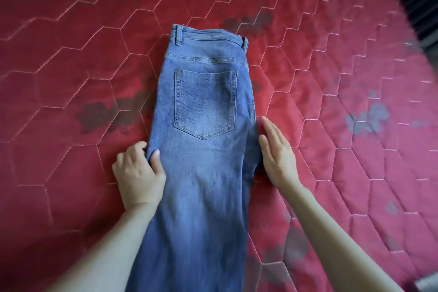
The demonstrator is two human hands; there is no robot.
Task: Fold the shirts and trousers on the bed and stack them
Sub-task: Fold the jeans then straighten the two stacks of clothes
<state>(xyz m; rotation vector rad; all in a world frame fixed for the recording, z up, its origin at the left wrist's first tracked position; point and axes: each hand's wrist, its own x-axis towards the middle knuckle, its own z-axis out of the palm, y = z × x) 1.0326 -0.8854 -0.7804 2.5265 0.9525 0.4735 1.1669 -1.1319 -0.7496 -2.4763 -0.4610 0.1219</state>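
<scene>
Blue jeans (203, 140) lie flat on my red quilted mattress (71, 78), folded lengthwise so one leg is over the other, back pocket (205, 104) facing up. Waistband (208, 37) is at the far end, away from me; the legs run down toward me and out of the bottom edge of the view between my forearms.

My left hand (138, 170) is on the left edge of the jeans just below pocket level. Thumb on top of the denim, other fingers curled round the edge, so it pinches the fabric there.

My right hand (276, 156) sits at the right edge of the jeans, about the same level. Fingers straight and together, pointing away from me, palm side against the seam edge, touching it, holding nothing.

Mattress has hexagon stitching in pale thread and several dark stains, one patch just left of the jeans (102, 114) and a greyish one far right (369, 118). Dark blurred object in the top right corner (419, 7), cannot tell what it is.
</scene>
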